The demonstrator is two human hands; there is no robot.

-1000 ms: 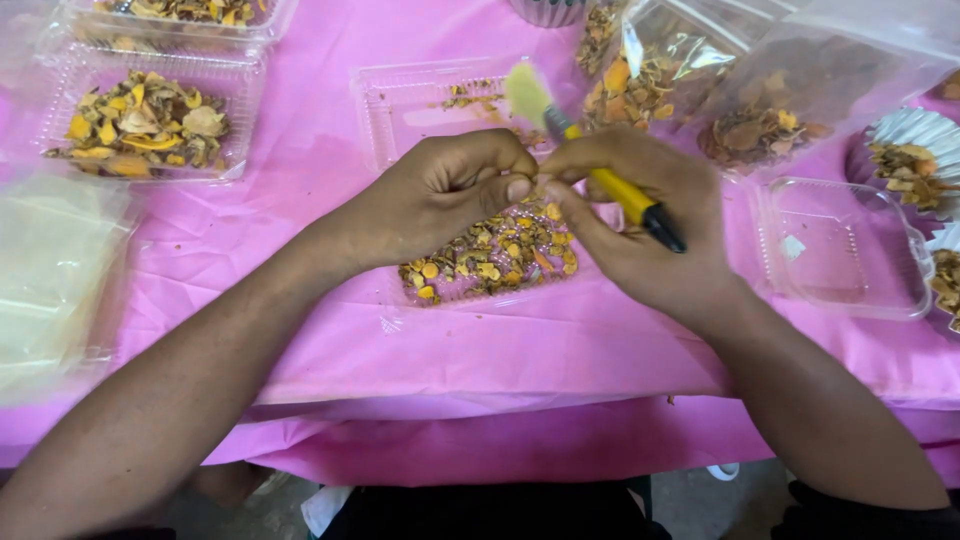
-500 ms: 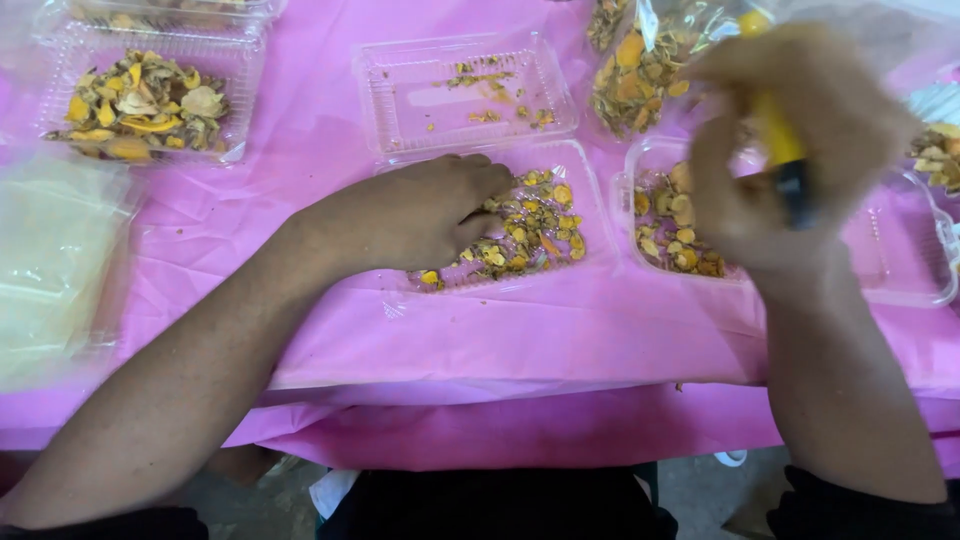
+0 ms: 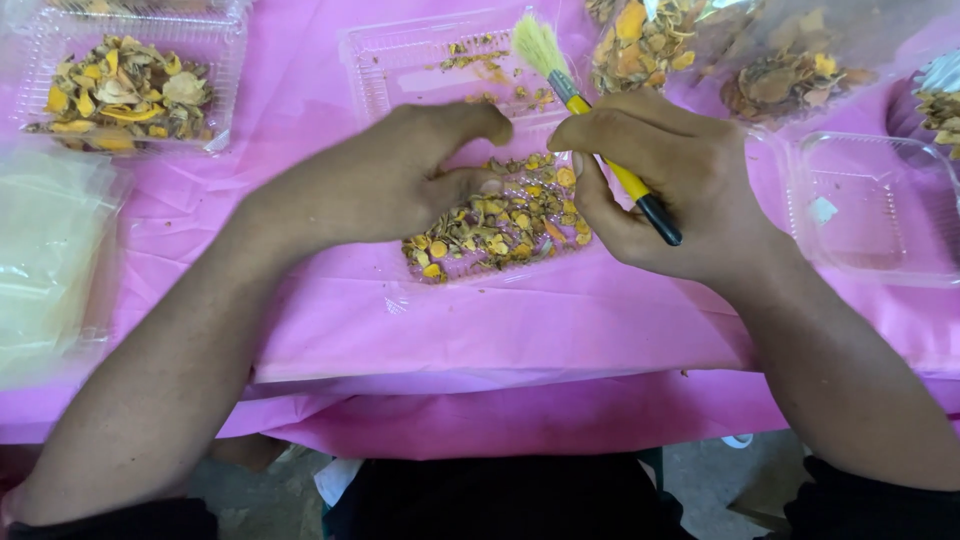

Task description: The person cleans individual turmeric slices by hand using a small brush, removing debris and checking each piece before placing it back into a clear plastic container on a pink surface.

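My right hand point(image 3: 670, 185) grips a small brush point(image 3: 600, 130) with a yellow and black handle, its pale bristles pointing up and away from me. My left hand point(image 3: 400, 175) rests with curled fingers on the near clear plastic tray point(image 3: 440, 285), which holds a heap of small yellow and orange dried pieces point(image 3: 500, 225). The two hands sit close together above that heap, thumbs nearly touching. Just behind them lies another clear tray point(image 3: 390, 60) with only a few crumbs.
A pink cloth point(image 3: 520, 340) covers the table. A tray of larger yellow dried pieces point(image 3: 120, 90) stands far left, a pale plastic bag point(image 3: 45, 250) below it. An empty clear tray point(image 3: 880, 200) is at right, clear bags of dried pieces point(image 3: 760, 60) behind it.
My right hand has come back down and left from the far right bags to the near tray, brush still in it. My left hand has stayed on the tray.
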